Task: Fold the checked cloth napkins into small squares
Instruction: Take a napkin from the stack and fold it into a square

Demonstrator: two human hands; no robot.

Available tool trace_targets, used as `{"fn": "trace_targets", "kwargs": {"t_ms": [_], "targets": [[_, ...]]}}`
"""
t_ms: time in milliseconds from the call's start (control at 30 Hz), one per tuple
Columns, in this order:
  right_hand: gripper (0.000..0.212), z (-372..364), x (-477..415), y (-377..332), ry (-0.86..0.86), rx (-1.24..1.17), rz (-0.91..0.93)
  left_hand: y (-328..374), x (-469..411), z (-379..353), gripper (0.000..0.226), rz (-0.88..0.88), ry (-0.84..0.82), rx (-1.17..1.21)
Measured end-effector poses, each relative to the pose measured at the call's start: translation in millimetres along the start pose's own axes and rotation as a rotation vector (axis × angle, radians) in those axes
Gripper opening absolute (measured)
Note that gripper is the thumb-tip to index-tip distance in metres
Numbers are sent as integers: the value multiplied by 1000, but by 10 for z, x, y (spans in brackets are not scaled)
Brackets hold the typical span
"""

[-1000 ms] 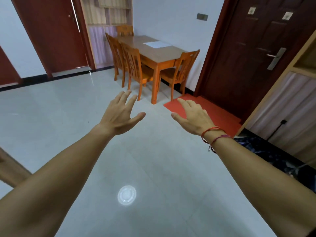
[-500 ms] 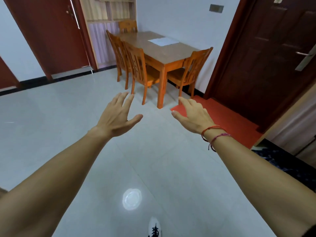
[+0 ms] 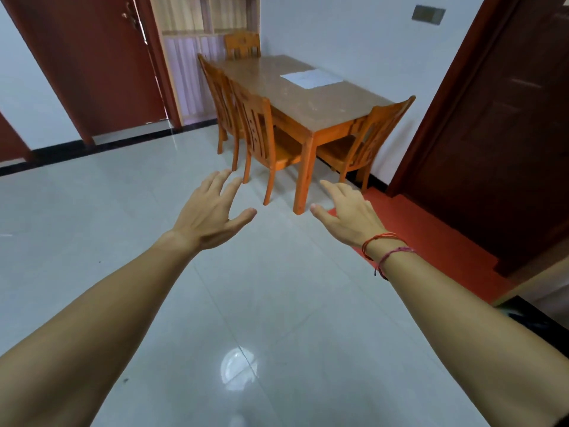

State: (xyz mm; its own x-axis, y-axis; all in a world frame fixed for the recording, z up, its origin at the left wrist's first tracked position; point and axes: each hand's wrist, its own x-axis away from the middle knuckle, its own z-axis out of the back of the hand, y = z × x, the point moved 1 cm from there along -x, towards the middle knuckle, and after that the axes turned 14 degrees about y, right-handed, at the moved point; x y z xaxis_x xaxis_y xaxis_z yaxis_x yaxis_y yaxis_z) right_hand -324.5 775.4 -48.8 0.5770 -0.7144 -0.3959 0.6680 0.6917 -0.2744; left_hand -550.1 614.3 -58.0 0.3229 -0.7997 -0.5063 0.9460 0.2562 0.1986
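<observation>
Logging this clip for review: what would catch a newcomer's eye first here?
The left hand and right hand reach out, open and empty, over the tiled floor. Beyond them a wooden table stands by the wall, chairs around it, a white sheet on top. A red mat lies before the dark door at right.

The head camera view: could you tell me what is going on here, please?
A person stretches the left hand and right hand out over the tiled floor, fingers spread, holding nothing. Ahead stands a wooden table with chairs; a pale sheet lies on it, too far to identify. No folding has begun.
</observation>
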Motion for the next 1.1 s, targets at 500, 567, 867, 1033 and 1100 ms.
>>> {"fn": "trace_targets", "kwargs": {"t_ms": [500,567,867,1033,1100], "targets": [[64,-1266,-2506,-100,67,-38,-89,-1585,-2292,-1235,76,-13,14,65],[64,-1402,-2785,-72,59,-33,-113,-1736,-2558,-1375,75,-37,13,70],[63,-2031,-4000,326,35,-3,-161,-2187,-3800,-2202,70,-133,42,82],[65,-2392,-4858,736,35,-12,-170,-2336,-4630,-2686,78,-104,23,83],[66,-2504,-5264,874,29,-21,-166,-2414,-5000,-2848,81,-100,10,70]]}}
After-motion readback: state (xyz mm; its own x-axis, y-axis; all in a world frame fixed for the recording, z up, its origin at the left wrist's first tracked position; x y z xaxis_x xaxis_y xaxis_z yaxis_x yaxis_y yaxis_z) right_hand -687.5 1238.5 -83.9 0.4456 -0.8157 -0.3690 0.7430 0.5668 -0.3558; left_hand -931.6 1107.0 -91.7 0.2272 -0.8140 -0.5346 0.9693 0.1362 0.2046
